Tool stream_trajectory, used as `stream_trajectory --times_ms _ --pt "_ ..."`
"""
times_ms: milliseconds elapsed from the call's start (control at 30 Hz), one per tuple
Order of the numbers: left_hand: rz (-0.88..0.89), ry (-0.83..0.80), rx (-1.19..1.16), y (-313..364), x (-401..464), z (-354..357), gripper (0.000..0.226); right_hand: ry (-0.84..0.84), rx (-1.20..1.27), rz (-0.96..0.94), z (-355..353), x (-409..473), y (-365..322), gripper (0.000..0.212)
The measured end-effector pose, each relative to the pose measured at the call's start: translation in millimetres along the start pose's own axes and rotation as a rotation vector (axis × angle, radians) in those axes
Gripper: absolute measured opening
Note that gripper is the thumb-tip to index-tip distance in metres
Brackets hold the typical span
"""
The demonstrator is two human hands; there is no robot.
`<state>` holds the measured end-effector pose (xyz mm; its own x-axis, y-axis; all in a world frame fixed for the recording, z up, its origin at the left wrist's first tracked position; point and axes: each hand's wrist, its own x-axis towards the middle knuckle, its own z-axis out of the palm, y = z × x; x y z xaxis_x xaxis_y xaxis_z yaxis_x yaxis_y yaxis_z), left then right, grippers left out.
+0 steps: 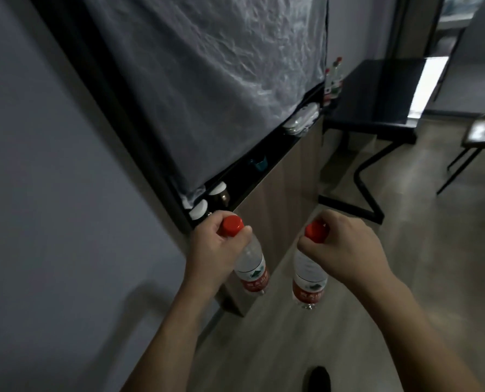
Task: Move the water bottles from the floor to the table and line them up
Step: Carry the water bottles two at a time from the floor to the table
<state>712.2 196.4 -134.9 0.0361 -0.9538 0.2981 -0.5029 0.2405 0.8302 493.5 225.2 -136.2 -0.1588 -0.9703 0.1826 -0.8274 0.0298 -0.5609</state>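
I carry two clear water bottles with red caps and red labels, both hanging above the floor. My left hand (pixel 217 250) grips the neck of the left bottle (pixel 254 274) just under its cap. My right hand (pixel 345 247) holds the right bottle (pixel 309 281) the same way. Ahead at the upper right stands the black table (pixel 377 89). A few more red-capped bottles (pixel 333 80) stand upright along its far left edge, next to the wall.
A cabinet (pixel 280 199) covered by a grey plastic sheet (pixel 207 80) runs along my left, with jars and small items on its ledge. A chair (pixel 481 134) stands at the right of the table. The wooden floor (pixel 405 250) stretches toward the table. A grey wall fills the left.
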Motion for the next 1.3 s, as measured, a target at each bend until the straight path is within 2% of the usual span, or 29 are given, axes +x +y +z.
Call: stream_trajectory --times_ms 167,400,567,767,1100,1300 --pt "0.099 -0.111 -0.029 17 82 71 0.013 0.067 -0.045 0.074 -28 66 46 0.034" --pt "0.202 -0.168 -0.092 56 178 153 0.014 0.215 -0.056 0.177 -69 144 101 0.03" --pt "0.181 -0.218 -0.127 75 226 219 0.014 0.252 -0.057 0.273 -88 190 148 0.026" --pt "0.178 -0.309 -0.077 97 270 312 0.014 0.218 -0.038 0.304 -107 248 224 0.029" --pt "0.173 -0.29 -0.053 173 352 458 0.016 0.284 -0.032 0.227 -182 364 352 0.022" --pt "0.191 -0.327 -0.079 207 396 535 0.016 0.331 -0.028 0.29 -219 419 418 0.021"
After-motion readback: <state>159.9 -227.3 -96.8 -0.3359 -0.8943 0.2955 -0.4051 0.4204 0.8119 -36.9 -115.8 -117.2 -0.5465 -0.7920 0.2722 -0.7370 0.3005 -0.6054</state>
